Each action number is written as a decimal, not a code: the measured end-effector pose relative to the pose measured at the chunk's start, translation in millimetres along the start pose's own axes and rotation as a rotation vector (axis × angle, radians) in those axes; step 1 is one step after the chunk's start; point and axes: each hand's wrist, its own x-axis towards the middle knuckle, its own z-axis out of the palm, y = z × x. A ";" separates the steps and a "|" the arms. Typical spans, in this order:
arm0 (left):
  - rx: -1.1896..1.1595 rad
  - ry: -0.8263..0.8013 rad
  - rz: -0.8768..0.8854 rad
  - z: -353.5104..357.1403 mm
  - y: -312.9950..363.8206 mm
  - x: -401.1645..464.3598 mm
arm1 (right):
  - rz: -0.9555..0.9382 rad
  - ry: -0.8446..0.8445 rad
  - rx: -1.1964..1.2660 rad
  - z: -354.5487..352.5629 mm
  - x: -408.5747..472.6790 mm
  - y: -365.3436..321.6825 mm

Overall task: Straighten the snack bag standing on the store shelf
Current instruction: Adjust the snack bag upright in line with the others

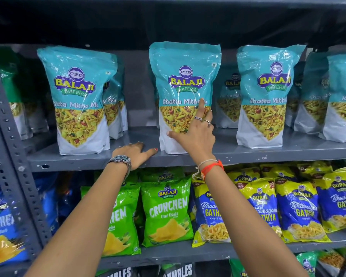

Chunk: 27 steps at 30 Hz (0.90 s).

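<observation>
nearest, two bare forearms reach up and away over the lower shelf (188, 254), where puffy green crunchem packs (166, 212) sit left of centre and glossy blue-and-yellow gopal packs (300, 210) crowd the right. the left hand (135, 154), with a metal wristwatch (121, 159) on its wrist, lies flat and relaxed on the front lip of the grey painted metal shelf (88, 162), grasping nothing, fingers pointing right toward the bag's base. the right hand (196, 134), wearing rings and an orange wrist thread (212, 167), is spread open against the front of the snack bag (183, 90), thumb at its lower left, fingers on its right edge, forefinger pointing up; it presses rather than clamps. this teal and white crinkly plastic pouch stands upright mid-shelf, near the front edge. bare shelf lies on both sides, with the left pouch (78, 100) and the right pouch (265, 96) well apart. further pouches stand behind, toward the back wall. a perforated steel upright (10, 136) bounds the left.
</observation>
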 end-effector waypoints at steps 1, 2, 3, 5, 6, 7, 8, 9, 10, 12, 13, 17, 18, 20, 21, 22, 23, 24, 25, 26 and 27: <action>0.003 0.000 0.003 0.0 -0.1 0.3 | 0.000 -0.003 0.006 2.3 1.3 0.0; 0.005 0.001 0.006 0.2 -0.6 0.7 | 0.000 -0.002 0.010 4.7 2.4 0.1; 0.004 0.001 0.007 0.5 -0.6 0.9 | -0.001 0.002 0.013 6.9 3.3 -0.2; 0.001 0.001 0.008 1.0 -0.9 1.2 | -0.001 0.009 0.013 10.9 4.8 -0.7; 0.002 0.001 0.010 1.4 -1.0 1.3 | -0.001 0.011 0.012 12.8 5.6 -0.8; 0.003 0.000 0.011 1.6 -1.1 1.2 | -0.001 0.012 0.010 14.1 6.4 -0.8; 0.003 -0.002 0.012 1.6 -1.3 1.7 | -0.003 0.012 0.010 15.1 7.2 -0.5; 0.002 -0.003 0.012 1.5 -1.4 1.7 | -0.003 0.010 0.008 16.0 7.8 -0.3; 0.001 -0.004 0.011 1.6 -1.8 2.2 | -0.004 0.009 0.008 16.9 8.7 0.6; -0.002 -0.007 0.011 0.9 -1.7 1.9 | -0.006 0.011 0.003 17.4 9.7 1.0; -0.003 -0.010 0.014 0.8 -1.5 1.9 | -0.005 0.012 0.006 17.5 10.1 1.1; 0.004 -0.005 0.010 0.1 0.2 0.2 | -0.010 0.015 0.009 18.8 10.1 2.2; -0.001 -0.004 0.009 -0.1 0.4 0.2 | -0.014 0.016 0.015 19.7 10.7 3.7; 0.005 -0.002 0.010 -0.5 1.5 -1.1 | -0.016 0.023 0.009 19.4 9.6 3.6; 0.003 0.000 0.008 -0.7 1.6 -1.4 | -0.013 0.023 0.008 18.7 9.1 3.5; 0.003 0.003 0.008 -1.1 1.5 -1.6 | -0.019 0.027 0.008 19.2 9.7 4.4; 0.003 0.004 0.009 -1.2 1.4 -1.9 | -0.017 0.023 0.004 18.5 8.6 4.1; 0.006 0.005 0.011 -0.5 1.3 -2.2 | -0.020 0.027 0.004 19.1 9.0 5.1; 0.007 0.006 0.011 -1.2 2.0 -3.3 | -0.023 0.021 0.001 17.7 8.5 5.2; 0.007 0.005 0.012 -0.7 2.4 -2.2 | -0.025 0.017 0.000 20.2 9.7 7.8; 0.005 -0.004 0.006 -1.5 3.2 -3.4 | -0.024 0.011 0.014 17.2 6.7 6.0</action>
